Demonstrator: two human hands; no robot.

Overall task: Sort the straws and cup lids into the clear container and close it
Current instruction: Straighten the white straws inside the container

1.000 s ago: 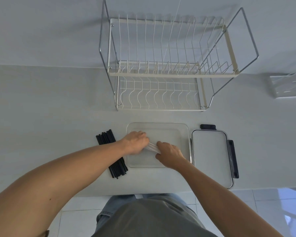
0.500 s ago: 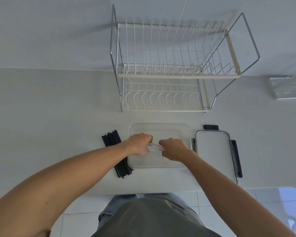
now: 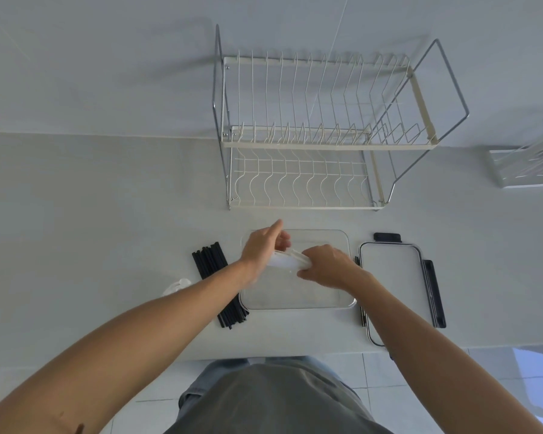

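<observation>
Directly over the clear, shallow, rectangular plastic container [image 3: 295, 296] on the pale grey counter [image 3: 107, 214], both hands met on a small stack of translucent white plastic cup lids [image 3: 290, 260]. The right hand [image 3: 326, 267] gripped the stack's right end with curled fingers. The left hand [image 3: 262, 245] touched its left end, with at least one finger stretched out toward the white wire dish rack [image 3: 311, 136]; how firmly it held could not be told. The stack lay tilted, its long axis running left to right between the hands, so the container floor sat straight below it. Just left of the container lay the bundle of black plastic straws [image 3: 217, 283], long axis running near to far, closer to the left hand. Another whitish lid [image 3: 177, 286] peeked out beside the left forearm. The flat clear lid with black latches [image 3: 392, 286] waited just right of the container, nearer the right hand.
</observation>
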